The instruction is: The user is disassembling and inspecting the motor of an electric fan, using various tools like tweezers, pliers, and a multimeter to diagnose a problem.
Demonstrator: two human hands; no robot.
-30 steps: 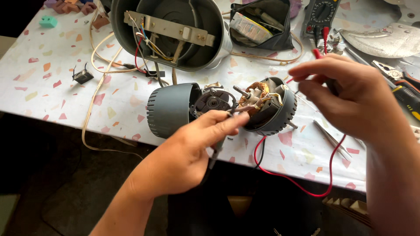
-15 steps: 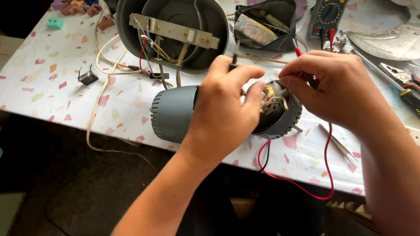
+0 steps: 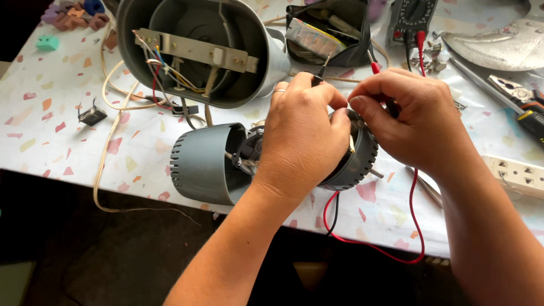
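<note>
Head view, looking down on a worktop (image 3: 56,130) covered with a white, confetti-patterned cloth. At the centre of the frame lies a grey motor (image 3: 207,164) on its side, its long axis running roughly left to right and a little uphill toward the right; the closed, slotted grey cap (image 3: 195,164) points to the left of the frame, the ribbed dark end ring (image 3: 362,161) and a short shaft stub (image 3: 375,171) point right. The left hand (image 3: 303,136) is laid over the middle of the motor, its fingers curled about a thin black probe (image 3: 323,71) whose tip rises toward the upper centre; the right hand (image 3: 411,122) meets it from the right, fingers pinched narrow at the motor's right end, and what they grip is hidden, so I cannot tell. A red lead (image 3: 416,226) loops from under the right hand down over the worktop edge at lower centre; a black lead (image 3: 335,214) hangs beside it. Above the motor, upper left of centre, stands an open grey oval housing (image 3: 272,56) with a metal strip and coloured wires inside; a black tool pouch (image 3: 348,54) sits at upper centre, a multimeter (image 3: 416,17) at upper right, pliers (image 3: 518,93) and a white socket strip (image 3: 513,173) at the right edge; a pale cord (image 3: 105,158) trails down the left.
</note>
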